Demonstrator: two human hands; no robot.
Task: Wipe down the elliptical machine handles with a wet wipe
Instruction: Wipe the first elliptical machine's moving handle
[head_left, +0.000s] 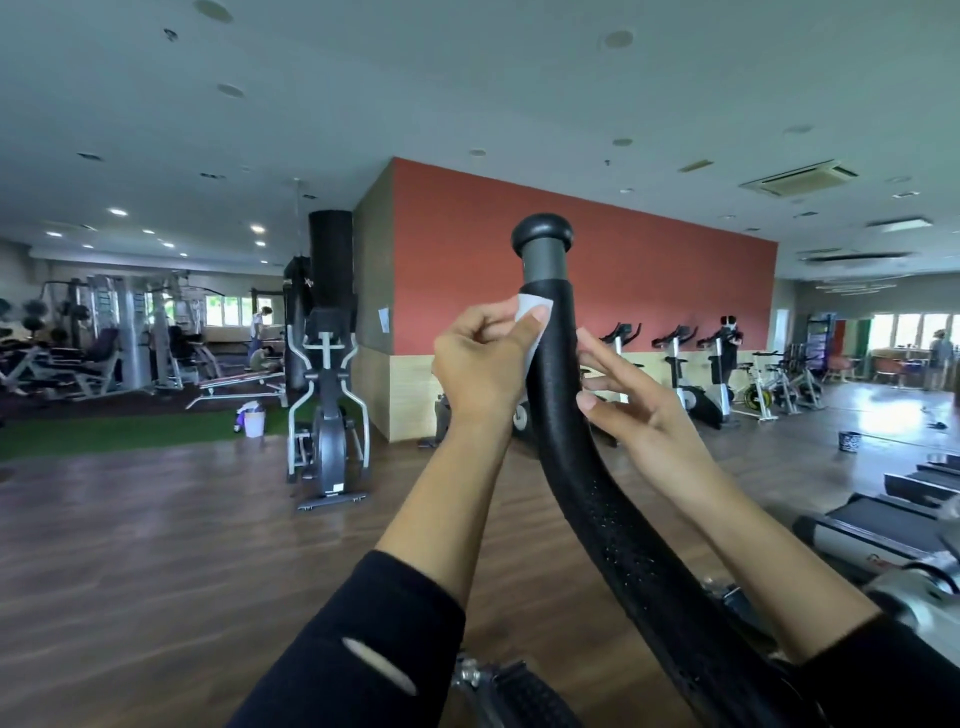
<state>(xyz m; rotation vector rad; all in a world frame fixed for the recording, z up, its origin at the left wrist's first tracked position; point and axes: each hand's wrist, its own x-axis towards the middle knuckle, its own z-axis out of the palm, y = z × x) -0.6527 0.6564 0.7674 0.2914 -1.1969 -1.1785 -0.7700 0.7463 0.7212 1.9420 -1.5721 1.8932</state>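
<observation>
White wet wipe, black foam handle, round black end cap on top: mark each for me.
White wet wipe (530, 302): head view, exposed upper corner.
Black foam handle (571, 457): head view, curved grip midway down.
Round black end cap (542, 235): head view, middle of its dome.

Left hand (483, 364) hides most of the wet wipe (527, 305).

soft, dim indoor light; window glare far right, wide-angle bending at edges.
</observation>
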